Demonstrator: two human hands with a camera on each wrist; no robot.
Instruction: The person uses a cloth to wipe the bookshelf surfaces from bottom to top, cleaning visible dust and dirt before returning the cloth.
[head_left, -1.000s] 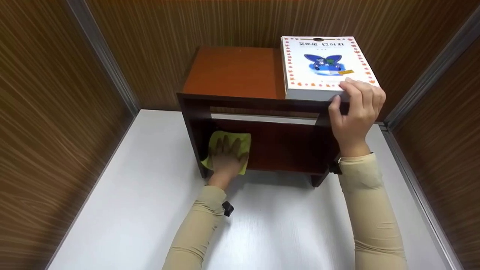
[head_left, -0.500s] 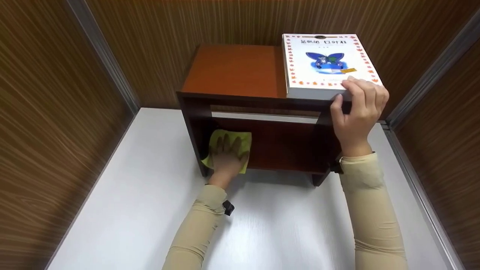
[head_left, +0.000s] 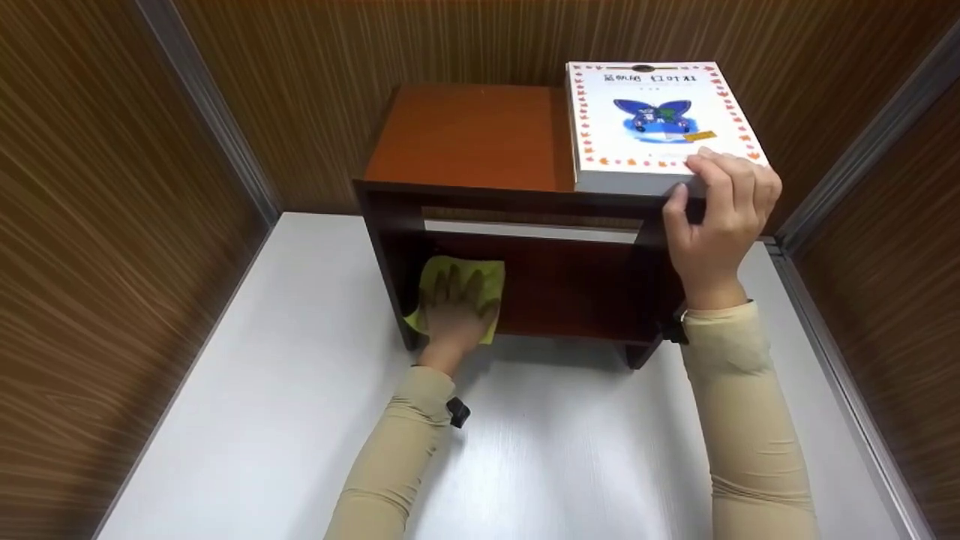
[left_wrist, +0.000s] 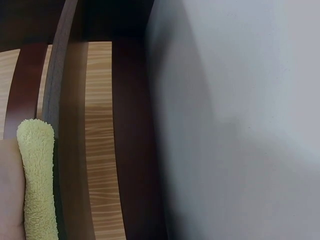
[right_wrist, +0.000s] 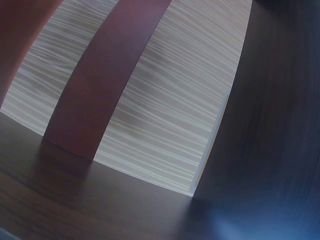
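Observation:
My left hand (head_left: pixel 454 307) lies with spread fingers on a yellow cloth (head_left: pixel 487 281), inside a dark red-brown wooden shelf unit (head_left: pixel 465 139). The cloth covers the left end of its lower shelf board, and in the left wrist view the fuzzy cloth (left_wrist: pixel 37 175) shows beside the palm. My right hand (head_left: pixel 720 210) grips the near right corner of a thick white book (head_left: pixel 652 142) on the unit's top. Its fingers bend over the cover, and the thumb rests at the front edge. The right wrist view shows no hand.
The unit stands on a white table (head_left: pixel 315 360) close to the back wood-grain wall (head_left: pixel 480 45). Wood-grain panels with grey metal strips (head_left: pixel 210 112) close in both sides. A dark upright side panel (head_left: pixel 390 277) stands just left of the left hand.
The shelf unit and book sit slightly higher in the head view. Both hands keep their places, the left on the cloth and the right at the book's corner.

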